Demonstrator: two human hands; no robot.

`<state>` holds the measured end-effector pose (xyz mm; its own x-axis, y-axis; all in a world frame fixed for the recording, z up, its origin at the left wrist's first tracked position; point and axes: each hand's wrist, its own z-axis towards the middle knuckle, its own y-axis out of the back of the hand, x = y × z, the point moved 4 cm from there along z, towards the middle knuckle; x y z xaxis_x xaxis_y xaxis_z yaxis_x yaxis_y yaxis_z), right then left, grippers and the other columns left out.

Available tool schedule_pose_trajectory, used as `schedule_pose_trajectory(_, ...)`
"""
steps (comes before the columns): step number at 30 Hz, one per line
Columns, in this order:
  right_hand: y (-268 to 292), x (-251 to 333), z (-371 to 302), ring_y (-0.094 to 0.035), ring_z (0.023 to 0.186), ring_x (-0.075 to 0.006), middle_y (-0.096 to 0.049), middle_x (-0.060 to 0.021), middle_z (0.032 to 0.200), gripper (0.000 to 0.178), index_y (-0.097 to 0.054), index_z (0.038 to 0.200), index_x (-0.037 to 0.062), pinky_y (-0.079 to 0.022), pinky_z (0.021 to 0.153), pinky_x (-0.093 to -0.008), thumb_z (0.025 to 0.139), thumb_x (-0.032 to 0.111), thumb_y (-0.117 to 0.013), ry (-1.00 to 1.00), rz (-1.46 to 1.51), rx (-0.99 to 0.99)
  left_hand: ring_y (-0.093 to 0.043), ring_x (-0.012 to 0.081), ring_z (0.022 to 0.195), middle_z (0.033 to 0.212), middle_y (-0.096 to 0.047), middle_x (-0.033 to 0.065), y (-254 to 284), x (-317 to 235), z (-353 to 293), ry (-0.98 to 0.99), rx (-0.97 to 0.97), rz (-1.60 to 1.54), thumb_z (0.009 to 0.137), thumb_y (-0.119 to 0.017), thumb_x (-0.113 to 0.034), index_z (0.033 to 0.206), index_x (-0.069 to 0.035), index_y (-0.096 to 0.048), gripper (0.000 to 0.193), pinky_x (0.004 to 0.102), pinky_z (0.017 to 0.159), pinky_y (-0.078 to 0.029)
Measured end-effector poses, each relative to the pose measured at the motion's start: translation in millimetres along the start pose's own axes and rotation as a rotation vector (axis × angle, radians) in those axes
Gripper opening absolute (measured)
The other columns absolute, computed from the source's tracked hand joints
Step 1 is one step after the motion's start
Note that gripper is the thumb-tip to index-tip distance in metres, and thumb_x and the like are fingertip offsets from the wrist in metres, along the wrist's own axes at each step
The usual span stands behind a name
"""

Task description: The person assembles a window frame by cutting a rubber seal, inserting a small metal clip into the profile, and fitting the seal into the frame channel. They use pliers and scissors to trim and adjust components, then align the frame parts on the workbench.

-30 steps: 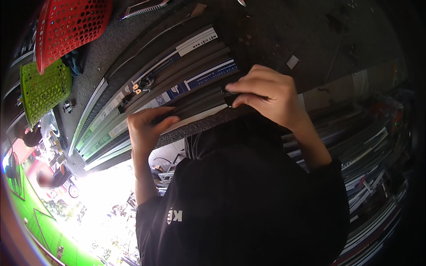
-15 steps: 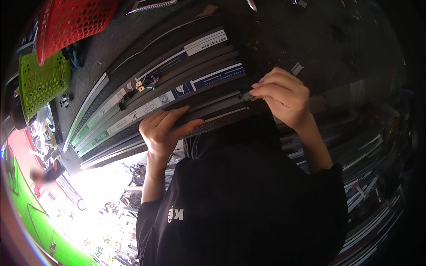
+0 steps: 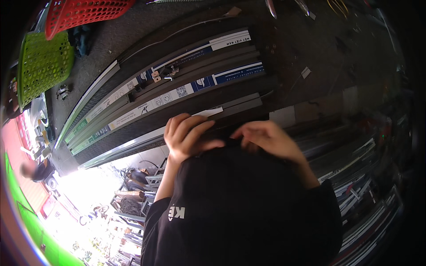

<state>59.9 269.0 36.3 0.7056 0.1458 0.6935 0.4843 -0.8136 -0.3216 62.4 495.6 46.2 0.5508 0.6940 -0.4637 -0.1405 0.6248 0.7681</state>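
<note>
My left hand is wrapped over the nearest of the long metal profiles, its fingers across the top and the thumb on the side toward my body. A pale strip runs along this profile and passes behind the fingers. Close to my chest, my right hand is bent inward, its fingers curled and smeared by motion; whether anything is in them is hidden. Beyond the hands lie more dark profiles with a blue-and-white label. Small metal fittings sit on top of them.
At the far left stand a red perforated basket and a green one. A small pale offcut lies on the dark floor to the right. Stacked profiles fill the right side. Another person is at the left, blurred.
My right hand has left the profile's right end and come in toward my chest. My left hand stays on the near profile, slightly closer to my body. The view has shifted.
</note>
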Motion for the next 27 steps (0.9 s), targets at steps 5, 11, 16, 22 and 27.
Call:
schedule_pose_trajectory(5,-34,-13,39,-0.071,0.070,-0.0228,-0.070,-0.0214,0.085,0.068,-0.063,0.101,-0.0138,-0.060,0.055,-0.0316,0.103,0.052,-0.045,0.024,0.524,-0.146,-0.064,0.0332,0.106,0.104,-0.071,0.0145,126,113,-87,0.476,-0.272,0.585,0.093,-0.057,-0.015,0.103,-0.002,-0.071,0.021,0.0448,0.094,-0.046)
schedule_pose_trajectory(11,-35,-13,41,-0.072,0.069,-0.0257,-0.071,-0.0253,0.089,0.056,-0.064,0.096,-0.0144,-0.061,0.054,-0.0336,0.102,0.040,-0.053,0.193,0.485,-0.432,-0.018,0.0412,0.149,0.162,-0.017,0.0230,269,279,-253,1.782,0.097,0.843,0.094,-0.017,-0.075,0.155,0.003,-0.019,0.099,0.0543,0.121,-0.014)
schedule_pose_trajectory(16,-38,-19,42,-0.070,0.063,-0.0225,-0.072,-0.0215,0.081,0.052,-0.068,0.086,-0.0129,-0.057,0.050,-0.0289,0.103,0.034,-0.055,0.277,0.482,-0.482,-0.010,0.0400,0.151,0.164,-0.012,0.0214,270,296,-284,1.605,-0.081,0.769,0.092,-0.015,-0.079,0.156,0.003,-0.014,0.104,0.0537,0.122,-0.008)
schedule_pose_trajectory(22,-11,-20,27,-0.066,0.052,-0.0225,-0.071,-0.0212,0.073,0.050,-0.067,0.075,-0.0071,-0.054,0.045,-0.0296,0.103,0.032,-0.054,0.367,0.506,-0.723,-0.003,0.0379,0.152,0.165,-0.011,0.0176,274,300,-285,1.604,-0.019,0.761,0.093,-0.016,-0.077,0.156,0.001,-0.014,0.100,0.0522,0.122,-0.002)
schedule_pose_trajectory(27,55,-24,-11,-0.061,0.045,-0.0185,-0.066,-0.0170,0.064,0.042,-0.062,0.072,0.0010,-0.048,0.040,-0.0278,0.100,0.031,-0.058,0.419,0.484,-0.988,-0.002,0.0382,0.152,0.165,-0.010,0.0182,280,305,-295,1.622,0.007,0.750,0.094,-0.017,-0.077,0.156,0.001,-0.015,0.099,0.0524,0.122,-0.002)
